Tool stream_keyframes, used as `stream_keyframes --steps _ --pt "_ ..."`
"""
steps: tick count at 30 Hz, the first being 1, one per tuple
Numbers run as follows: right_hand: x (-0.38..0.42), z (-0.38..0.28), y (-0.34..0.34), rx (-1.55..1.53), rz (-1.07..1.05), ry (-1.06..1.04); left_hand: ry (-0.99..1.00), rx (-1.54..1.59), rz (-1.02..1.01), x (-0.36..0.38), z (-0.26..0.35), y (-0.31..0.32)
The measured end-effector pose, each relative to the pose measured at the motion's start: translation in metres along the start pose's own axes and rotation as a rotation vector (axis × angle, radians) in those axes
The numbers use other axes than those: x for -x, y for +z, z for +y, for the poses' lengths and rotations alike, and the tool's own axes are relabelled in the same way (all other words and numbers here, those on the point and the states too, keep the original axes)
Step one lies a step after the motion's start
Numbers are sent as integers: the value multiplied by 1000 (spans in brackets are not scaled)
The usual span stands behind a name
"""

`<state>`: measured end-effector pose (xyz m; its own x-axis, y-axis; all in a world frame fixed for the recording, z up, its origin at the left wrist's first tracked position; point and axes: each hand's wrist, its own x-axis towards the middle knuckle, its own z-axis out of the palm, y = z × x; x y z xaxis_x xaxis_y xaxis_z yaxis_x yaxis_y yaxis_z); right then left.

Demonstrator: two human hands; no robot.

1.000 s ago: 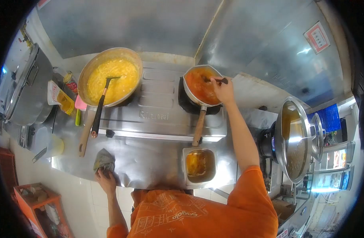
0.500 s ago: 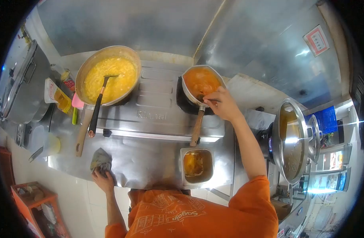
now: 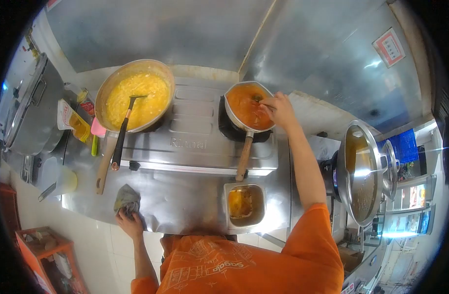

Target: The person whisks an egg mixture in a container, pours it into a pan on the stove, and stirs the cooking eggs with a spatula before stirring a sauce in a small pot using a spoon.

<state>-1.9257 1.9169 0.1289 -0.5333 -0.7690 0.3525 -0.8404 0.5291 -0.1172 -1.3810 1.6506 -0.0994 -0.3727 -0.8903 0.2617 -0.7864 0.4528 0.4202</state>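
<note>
My right hand (image 3: 282, 111) is closed around the thin handle of a dark-headed stirring utensil (image 3: 257, 98), probably a spoon. The utensil's head dips into orange-red sauce (image 3: 241, 105) in a small saucepan (image 3: 244, 156), whose wooden handle points toward me. On the counter's front edge, my left hand (image 3: 131, 225) rests with its fingers curled on a crumpled grey cloth (image 3: 127, 197). At the left burner, a wide pan (image 3: 106, 164) holds a thick yellow mixture (image 3: 148, 90). Leaning in that pan is a black-handled spatula (image 3: 120, 142).
A square steel container (image 3: 259, 215) with yellow-brown residue sits before the stove (image 3: 195, 147). Left stand a large lidded pot (image 3: 31, 125), a yellow-and-white pouch (image 3: 76, 125) and a plastic jug (image 3: 63, 177). A large steel pan (image 3: 364, 188) is on the right.
My right hand has moved up and to the right, carrying the utensil's head from the saucepan's near edge toward its far side. My left hand stays on the cloth.
</note>
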Motion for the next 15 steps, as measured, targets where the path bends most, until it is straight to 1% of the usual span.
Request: stream_keyframes --steps 3,5,7,8,11,13,14,15 --pt "8 5 -11 32 -25 14 14 -6 7 0 -4 2" --pt "17 -1 -20 36 -24 17 -22 20 -45 0 -3 1" --pt "27 -13 -30 -17 -60 177 -40 -14 -36 1 -8 8" --pt "33 -16 -31 -14 -62 180 -59 -52 -24 3 -10 11" --pt "44 -27 -31 -77 -18 195 -40 -9 -33 1 -5 5" --pt "48 -38 -31 -221 23 224 -33 -1 -29 0 -4 4" --pt "49 -42 -29 -220 23 223 -25 7 -27 0 -3 3" --pt "51 -45 -24 -207 72 235 -25 8 -28 0 -2 2"
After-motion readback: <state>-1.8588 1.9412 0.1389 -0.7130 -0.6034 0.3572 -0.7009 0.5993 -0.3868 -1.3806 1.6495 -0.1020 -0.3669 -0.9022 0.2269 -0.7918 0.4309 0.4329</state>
